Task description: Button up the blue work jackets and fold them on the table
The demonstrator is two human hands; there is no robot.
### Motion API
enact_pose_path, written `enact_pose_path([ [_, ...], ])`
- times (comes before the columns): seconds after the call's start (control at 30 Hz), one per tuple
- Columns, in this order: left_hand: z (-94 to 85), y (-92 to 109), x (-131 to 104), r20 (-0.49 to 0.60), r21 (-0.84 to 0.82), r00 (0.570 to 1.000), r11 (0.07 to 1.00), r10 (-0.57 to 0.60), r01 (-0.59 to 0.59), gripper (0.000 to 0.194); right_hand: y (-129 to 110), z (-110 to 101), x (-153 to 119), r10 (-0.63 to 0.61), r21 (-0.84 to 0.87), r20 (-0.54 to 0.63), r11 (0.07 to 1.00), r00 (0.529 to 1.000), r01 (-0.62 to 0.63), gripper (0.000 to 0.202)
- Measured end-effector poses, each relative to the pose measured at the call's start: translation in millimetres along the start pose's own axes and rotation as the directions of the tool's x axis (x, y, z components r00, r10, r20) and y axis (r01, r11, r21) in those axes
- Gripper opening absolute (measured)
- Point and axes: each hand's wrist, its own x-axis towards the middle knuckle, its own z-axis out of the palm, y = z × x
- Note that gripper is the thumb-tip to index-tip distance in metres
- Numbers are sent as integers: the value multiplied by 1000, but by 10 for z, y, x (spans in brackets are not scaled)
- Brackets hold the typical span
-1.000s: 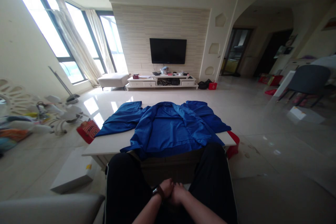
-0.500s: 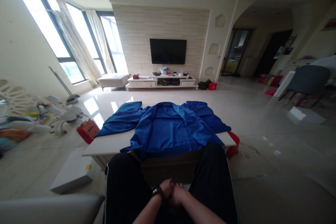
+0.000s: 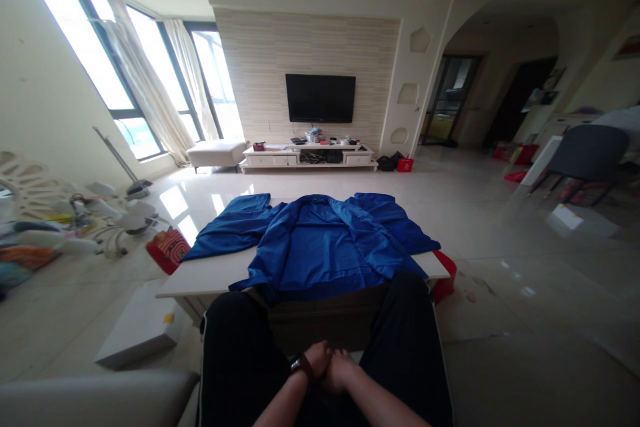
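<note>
My left hand (image 3: 317, 358), with a dark watch (image 3: 301, 364) on its wrist, rests low between my knees. Against it lies my right hand (image 3: 342, 369), the two closed together with fingers partly hidden. No object shows in either one. Beyond my knees, a blue long-sleeved jacket (image 3: 323, 250) is spread open on a white table (image 3: 200, 277). Its collar points away from me and its sleeves reach out to both sides. The lower hem hangs over the table's near edge, close to my knees and apart from my hands.
A white box (image 3: 137, 330) sits on the floor at left, with a red bag (image 3: 169, 250) behind it. Part of a red stool (image 3: 444, 277) shows at the table's right. Farther off stand a TV cabinet (image 3: 270, 159), a broom and dustpan (image 3: 137, 185), and a dark chair (image 3: 593, 150).
</note>
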Motion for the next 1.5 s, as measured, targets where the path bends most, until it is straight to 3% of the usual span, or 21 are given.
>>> enact_pose_path([
  [0.1,4,-7,5,2,-7,1000,1000,4,-4,43,-17,-31,-15,11,8,54,1000,998,-11,83],
  [1.5,-64,64,-82,-1,8,1000,1000,-8,8,43,-30,-54,-23,12,5,78,1000,997,-12,84],
])
